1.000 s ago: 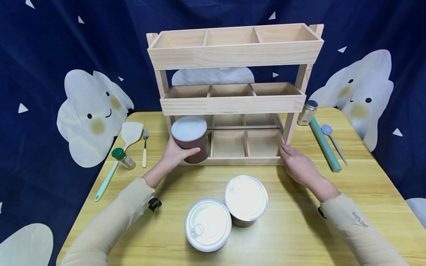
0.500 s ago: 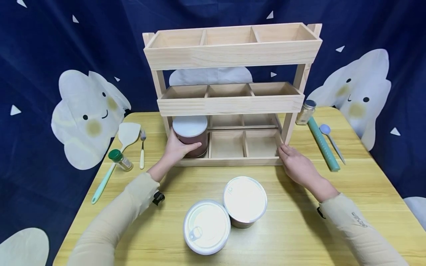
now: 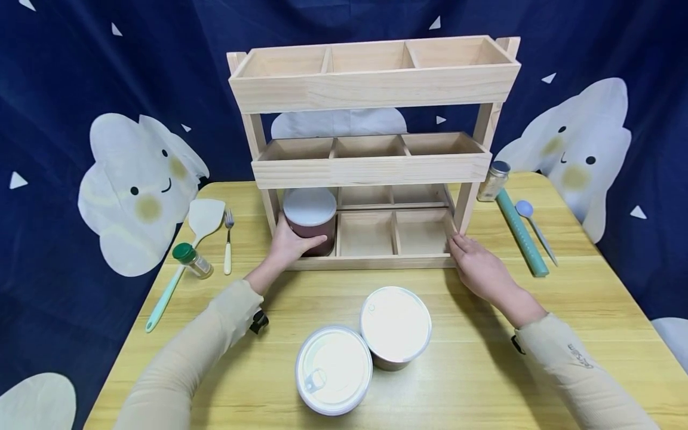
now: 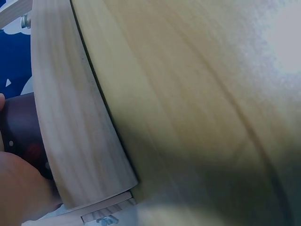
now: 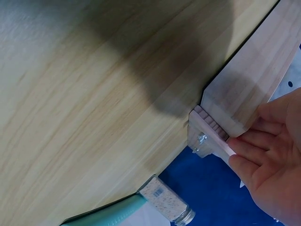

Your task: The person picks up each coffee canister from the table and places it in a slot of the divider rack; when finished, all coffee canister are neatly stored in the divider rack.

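Observation:
My left hand [image 3: 288, 242] grips a brown can with a whitish lid [image 3: 310, 206], which stands in the left front compartment of the bottom tier of a wooden three-tier rack [image 3: 371, 171]. In the left wrist view the can's dark side [image 4: 22, 123] shows behind the rack's front board [image 4: 80, 103]. My right hand [image 3: 478, 263] holds the bottom tier's right front corner. The right wrist view has its fingers at the board's end [image 5: 235, 108]. Two more lidded cans, one with a ring-pull top [image 3: 334, 370] and one behind it [image 3: 396, 322], stand on the table before the rack.
Left of the rack lie a spatula [image 3: 206, 217], a fork [image 3: 228, 239] and a green-capped jar [image 3: 192, 260]. To the right are a grey-capped jar [image 3: 493, 181], a long teal box [image 3: 521, 233] and a blue spoon [image 3: 525, 209]. A dark blue curtain [image 3: 43, 71] hangs behind the table [image 3: 462, 382].
My left hand has moved the brown can back and down from the front board into the bottom left compartment. My right hand stays at the rack's corner.

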`<state>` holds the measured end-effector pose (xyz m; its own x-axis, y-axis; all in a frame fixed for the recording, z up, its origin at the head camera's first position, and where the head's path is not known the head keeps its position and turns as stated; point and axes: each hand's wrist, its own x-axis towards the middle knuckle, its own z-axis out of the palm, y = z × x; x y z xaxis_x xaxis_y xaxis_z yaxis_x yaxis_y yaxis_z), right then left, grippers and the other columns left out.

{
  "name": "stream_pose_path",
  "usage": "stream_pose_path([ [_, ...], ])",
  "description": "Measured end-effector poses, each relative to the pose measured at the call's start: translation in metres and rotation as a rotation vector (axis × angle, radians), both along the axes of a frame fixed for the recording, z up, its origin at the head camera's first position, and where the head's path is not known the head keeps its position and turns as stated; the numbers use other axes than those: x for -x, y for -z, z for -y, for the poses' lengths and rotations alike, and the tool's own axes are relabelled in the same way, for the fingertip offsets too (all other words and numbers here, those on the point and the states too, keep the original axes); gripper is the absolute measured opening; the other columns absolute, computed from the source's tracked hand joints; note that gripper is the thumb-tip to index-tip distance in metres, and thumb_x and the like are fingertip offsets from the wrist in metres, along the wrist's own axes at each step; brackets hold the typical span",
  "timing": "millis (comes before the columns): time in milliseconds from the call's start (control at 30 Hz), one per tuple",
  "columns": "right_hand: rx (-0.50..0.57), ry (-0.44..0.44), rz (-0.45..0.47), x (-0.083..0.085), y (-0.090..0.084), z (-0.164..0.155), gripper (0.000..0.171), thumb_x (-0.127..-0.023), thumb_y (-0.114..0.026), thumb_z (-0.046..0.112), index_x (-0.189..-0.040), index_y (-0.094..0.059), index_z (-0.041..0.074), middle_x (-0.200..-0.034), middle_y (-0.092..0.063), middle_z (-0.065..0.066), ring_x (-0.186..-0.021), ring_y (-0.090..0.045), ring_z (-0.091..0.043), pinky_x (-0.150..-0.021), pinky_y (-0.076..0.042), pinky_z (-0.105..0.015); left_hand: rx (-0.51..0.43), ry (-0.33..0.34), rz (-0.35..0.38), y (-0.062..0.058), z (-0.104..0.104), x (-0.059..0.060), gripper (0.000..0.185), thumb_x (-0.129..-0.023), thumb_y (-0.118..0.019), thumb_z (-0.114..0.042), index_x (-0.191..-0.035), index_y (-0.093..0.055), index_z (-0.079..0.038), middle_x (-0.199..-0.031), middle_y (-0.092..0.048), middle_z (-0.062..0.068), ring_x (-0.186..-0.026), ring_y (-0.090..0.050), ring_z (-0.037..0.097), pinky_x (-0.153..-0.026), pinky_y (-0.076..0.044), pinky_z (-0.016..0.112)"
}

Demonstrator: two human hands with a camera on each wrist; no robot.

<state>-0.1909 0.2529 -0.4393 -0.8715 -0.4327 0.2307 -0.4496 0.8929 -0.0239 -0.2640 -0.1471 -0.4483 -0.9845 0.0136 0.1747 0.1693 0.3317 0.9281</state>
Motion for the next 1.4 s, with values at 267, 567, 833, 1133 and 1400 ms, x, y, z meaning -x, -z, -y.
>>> stream_pose_path([
  [267,0.015,-0.032,-0.037,0.001,0.004,-0.001,0.037,-0.092,-0.057,-0.001,-0.125,-0.056,-0.016,-0.132,-0.055,-0.035,-0.123,-0.056,-0.046,-0.106,-0.046,-0.054,-0.025,0.025,0.000,0.003,0.003,0.000,0.112,-0.065,-0.091,-0.008,-0.153,-0.021,-0.012,-0.148,-0.042,0.014,-0.136,-0.042,0.028,-0.119,-0.031,0.042],
  [567,0.031,-0.040,-0.048,-0.001,0.002,0.000,0.035,-0.091,-0.056,-0.003,-0.124,-0.057,-0.017,-0.131,-0.056,-0.035,-0.122,-0.057,-0.047,-0.105,-0.046,-0.054,-0.013,0.033,0.074,-0.026,-0.001,-0.024,0.104,-0.071,-0.085,-0.003,-0.152,-0.020,-0.003,-0.150,-0.037,0.022,-0.140,-0.037,0.036,-0.121,-0.027,0.047],
  [833,0.027,-0.044,-0.048,0.000,0.002,0.000,0.037,-0.090,-0.056,-0.003,-0.125,-0.056,-0.018,-0.131,-0.056,-0.035,-0.122,-0.056,-0.048,-0.105,-0.046,-0.055,0.094,0.108,0.203,-0.018,0.028,-0.082,0.095,-0.096,-0.062,-0.033,-0.158,0.006,-0.013,-0.166,-0.010,0.016,-0.153,-0.014,0.032,-0.125,-0.015,0.048],
  [1133,0.047,-0.044,-0.058,-0.002,0.000,-0.001,0.036,-0.091,-0.055,-0.003,-0.123,-0.056,-0.019,-0.130,-0.056,-0.036,-0.121,-0.056,-0.050,-0.103,-0.047,-0.056,-0.047,0.586,0.045,0.006,0.044,-0.189,0.091,-0.097,-0.054,-0.048,-0.158,0.003,-0.012,-0.162,-0.007,0.026,-0.150,-0.018,0.034,-0.120,-0.021,0.028],
  [1400,0.040,-0.045,-0.074,-0.001,0.002,0.000,0.035,-0.091,-0.058,-0.001,-0.122,-0.058,-0.017,-0.129,-0.056,-0.036,-0.119,-0.057,-0.051,-0.101,-0.048,-0.057,0.024,0.688,0.115,0.016,0.030,-0.222,0.120,-0.071,-0.065,-0.074,-0.159,-0.008,-0.015,-0.164,-0.021,0.011,-0.150,-0.020,0.006,-0.119,-0.016,0.015],
])
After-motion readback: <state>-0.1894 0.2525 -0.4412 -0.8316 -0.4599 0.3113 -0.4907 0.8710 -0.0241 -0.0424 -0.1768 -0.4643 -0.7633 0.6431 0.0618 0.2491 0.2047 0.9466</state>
